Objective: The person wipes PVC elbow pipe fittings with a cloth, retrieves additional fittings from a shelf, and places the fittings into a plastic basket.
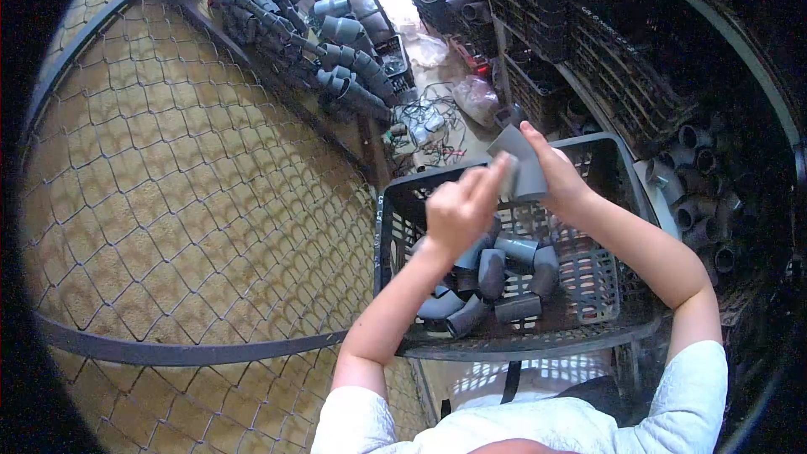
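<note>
A grey pipe fitting [528, 170] is held above the far side of a black plastic crate [521, 341]. My right hand [559, 172] grips it from the right, thumb pointing up. Close against its left side is my left hand [466, 206], fingers bent around a small light item [509, 165] that is blurred and hard to make out. Inside the crate below, several grey elbow fittings [492, 273] lie in a loose pile, mostly toward the left and middle.
A chain-link fence [193, 176] fills the left side. Grey pipe fittings [345, 29] are stacked beyond it. Black crates [618, 59] and more fittings [693, 176] stand on the right. Cables [433, 122] and a plastic bag [475, 99] lie on the floor ahead.
</note>
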The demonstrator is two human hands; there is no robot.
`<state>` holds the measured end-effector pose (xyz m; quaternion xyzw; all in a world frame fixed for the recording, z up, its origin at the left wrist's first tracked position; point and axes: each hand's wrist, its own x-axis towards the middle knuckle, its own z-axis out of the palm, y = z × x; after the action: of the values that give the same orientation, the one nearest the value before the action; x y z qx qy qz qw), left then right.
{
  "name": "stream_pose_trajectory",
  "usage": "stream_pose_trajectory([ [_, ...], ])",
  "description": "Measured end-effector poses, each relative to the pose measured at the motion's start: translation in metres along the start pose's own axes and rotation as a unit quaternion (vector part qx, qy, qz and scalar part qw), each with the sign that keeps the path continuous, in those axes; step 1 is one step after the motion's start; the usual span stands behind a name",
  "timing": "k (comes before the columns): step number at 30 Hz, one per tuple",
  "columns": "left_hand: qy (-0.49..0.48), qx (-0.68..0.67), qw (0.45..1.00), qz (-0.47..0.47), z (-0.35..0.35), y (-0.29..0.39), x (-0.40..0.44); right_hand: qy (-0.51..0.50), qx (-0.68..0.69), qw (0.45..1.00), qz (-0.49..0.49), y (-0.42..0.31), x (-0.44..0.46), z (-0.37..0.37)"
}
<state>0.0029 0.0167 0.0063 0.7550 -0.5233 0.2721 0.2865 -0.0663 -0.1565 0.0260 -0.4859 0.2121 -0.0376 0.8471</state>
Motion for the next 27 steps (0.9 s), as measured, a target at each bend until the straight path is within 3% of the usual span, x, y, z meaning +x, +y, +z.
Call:
stream_pose_trajectory([
  [2,-0.029,-0.031,0.999,0.019,0.002,0.017,-0.002,0.018,0.01,1.0,-0.003,0.003,0.005,-0.008],
  [5,0.0,0.029,0.998,0.051,-0.004,0.007,0.014,-0.002,0.029,0.999,0.046,0.001,0.006,-0.01],
  [9,0.023,0.051,0.998,-0.002,-0.001,-0.002,0.008,-0.015,0.044,0.998,0.039,0.002,-0.001,-0.002],
  [13,-0.01,-0.054,0.998,0.043,0.002,0.025,-0.002,-0.009,0.071,0.997,-0.007,-0.004,0.003,-0.01],
  [15,-0.023,-0.031,0.992,0.12,0.0,0.022,-0.001,-0.046,0.065,0.997,0.006,-0.004,0.005,-0.015],
  [18,-0.019,0.016,0.991,0.128,-0.011,0.019,0.003,-0.13,0.036,0.988,0.073,0.001,0.008,-0.015],
  [21,-0.003,0.055,0.998,0.038,-0.011,0.006,0.007,-0.105,0.043,0.989,0.092,-0.01,-0.009,0.002],
  [22,0.007,0.046,0.999,0.025,-0.011,0.006,0.006,-0.091,0.039,0.994,0.053,-0.01,-0.01,0.006],
  [24,0.004,0.015,0.998,0.064,-0.009,0.014,0.003,-0.06,0.028,0.997,-0.029,-0.014,-0.008,0.009],
  [27,0.012,0.061,0.984,0.165,-0.003,0.022,-0.003,-0.057,-0.038,0.997,-0.02,-0.016,-0.005,-0.005],
])
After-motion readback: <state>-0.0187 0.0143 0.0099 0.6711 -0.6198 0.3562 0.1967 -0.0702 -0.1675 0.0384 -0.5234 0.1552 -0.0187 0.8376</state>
